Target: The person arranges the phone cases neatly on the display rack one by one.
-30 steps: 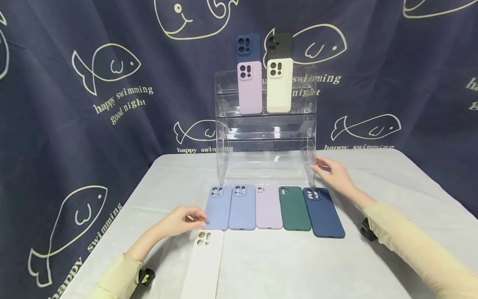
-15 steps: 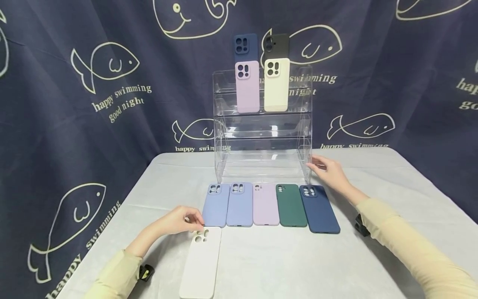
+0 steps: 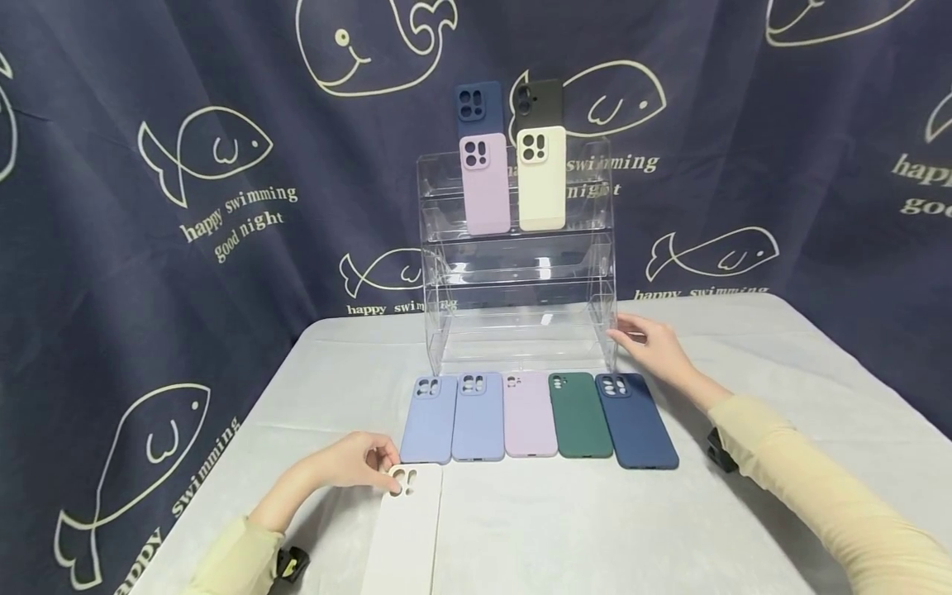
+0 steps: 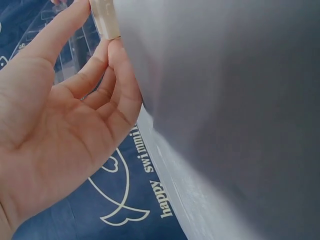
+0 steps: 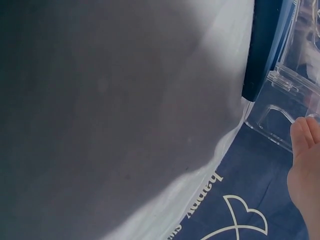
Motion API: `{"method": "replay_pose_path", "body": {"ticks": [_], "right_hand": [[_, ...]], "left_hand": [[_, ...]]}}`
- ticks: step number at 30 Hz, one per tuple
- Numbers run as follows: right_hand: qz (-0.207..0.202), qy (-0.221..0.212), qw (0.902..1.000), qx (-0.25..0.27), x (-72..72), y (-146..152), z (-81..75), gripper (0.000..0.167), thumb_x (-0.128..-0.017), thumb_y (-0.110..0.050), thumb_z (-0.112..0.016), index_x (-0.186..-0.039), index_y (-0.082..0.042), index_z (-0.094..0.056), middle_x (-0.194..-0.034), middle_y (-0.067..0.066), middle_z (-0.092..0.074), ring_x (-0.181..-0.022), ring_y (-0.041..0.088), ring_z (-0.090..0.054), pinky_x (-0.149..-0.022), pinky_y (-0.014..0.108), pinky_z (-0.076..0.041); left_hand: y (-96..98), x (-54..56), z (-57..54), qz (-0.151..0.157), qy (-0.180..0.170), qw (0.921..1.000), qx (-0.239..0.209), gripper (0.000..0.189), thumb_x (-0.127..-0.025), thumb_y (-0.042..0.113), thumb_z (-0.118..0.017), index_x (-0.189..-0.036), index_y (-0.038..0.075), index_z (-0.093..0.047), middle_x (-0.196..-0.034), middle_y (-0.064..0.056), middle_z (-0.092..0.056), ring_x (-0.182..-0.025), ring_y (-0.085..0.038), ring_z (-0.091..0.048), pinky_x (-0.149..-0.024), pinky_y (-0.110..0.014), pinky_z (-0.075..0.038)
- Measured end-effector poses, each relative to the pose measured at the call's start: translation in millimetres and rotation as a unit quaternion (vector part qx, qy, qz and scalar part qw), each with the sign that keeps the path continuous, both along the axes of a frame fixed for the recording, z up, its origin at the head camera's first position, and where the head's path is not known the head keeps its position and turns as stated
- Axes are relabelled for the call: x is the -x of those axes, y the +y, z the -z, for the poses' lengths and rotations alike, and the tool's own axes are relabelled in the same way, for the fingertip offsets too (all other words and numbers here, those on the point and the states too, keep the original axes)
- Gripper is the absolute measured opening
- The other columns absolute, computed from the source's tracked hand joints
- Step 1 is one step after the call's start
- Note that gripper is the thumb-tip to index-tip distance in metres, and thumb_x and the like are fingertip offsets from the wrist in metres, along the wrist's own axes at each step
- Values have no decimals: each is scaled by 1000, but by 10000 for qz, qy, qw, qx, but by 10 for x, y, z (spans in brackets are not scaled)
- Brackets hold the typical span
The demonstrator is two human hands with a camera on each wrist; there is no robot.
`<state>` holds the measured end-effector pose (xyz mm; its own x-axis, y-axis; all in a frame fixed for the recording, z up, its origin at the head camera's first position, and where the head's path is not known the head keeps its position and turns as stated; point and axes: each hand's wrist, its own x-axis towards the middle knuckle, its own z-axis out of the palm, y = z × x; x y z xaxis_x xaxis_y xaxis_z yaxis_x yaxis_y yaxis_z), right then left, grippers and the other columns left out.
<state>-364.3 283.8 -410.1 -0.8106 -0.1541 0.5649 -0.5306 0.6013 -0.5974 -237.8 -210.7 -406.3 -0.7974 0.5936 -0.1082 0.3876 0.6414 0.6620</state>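
1. White phone case [image 3: 407, 529]: a rounded rectangle with round and oval camera holes, its top corner pinched between the left hand's [image 3: 345, 463] thumb and fingers.
2. Beyond that hand, rightward: smooth periwinkle [image 3: 478, 426], lilac, green and navy cases in a row.
3. Right hand [image 3: 658, 351]: touches the clear, glossy plastic tiered stand [image 3: 513, 340]; whether it grips, I cannot tell.

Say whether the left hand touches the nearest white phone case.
Touching. In the left wrist view, the left hand meets the white phone case, a fingertip against its edge.
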Motion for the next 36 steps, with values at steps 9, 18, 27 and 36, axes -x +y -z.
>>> {"method": "replay_pose_path", "body": {"ticks": [9, 18, 27, 36], "right_hand": [[31, 59, 10000, -73, 27, 3, 11, 41, -89, -17, -64, -122, 7, -56, -107, 27, -65, -95, 38, -65, -82, 35, -54], [-13, -23, 10000, -4, 23, 1, 6, 42, -90, -18, -63, -122, 7, -55, -109, 28, -64, -96, 39, -65, -81, 25, -55], [-6, 77, 10000, 36, 10, 3, 0, 39, -90, -16, -64, -120, 8, -56, -105, 27, -66, -94, 37, -66, -76, -1, -46], [-3, 21, 10000, -13, 15, -11, 13, 38, -90, -16, -64, -119, 7, -57, -105, 26, -66, -95, 36, -66, -81, 29, -55]], "left_hand": [[10, -42, -4, 243, 609, 9978, 89, 26, -75, 22, -76, -86, 9, -57, -82, 0, -55, -67, -2, -50, -59, -17, -48], [-13, 31, -34, -56, 843, 9960, -292, 25, -79, 18, -72, -94, 9, -55, -79, 1, -58, -69, -2, -54, -62, -20, -53], [96, 199, -78, -685, 1493, 9825, -882, 33, -82, 10, -71, -112, 2, -61, -91, -6, -62, -75, -4, -56, -63, -21, -56], [259, 305, -134, -810, 1341, 9747, -1597, 33, -80, 8, -72, -112, 6, -63, -100, -12, -61, -78, -5, -56, -68, -20, -56]]}}
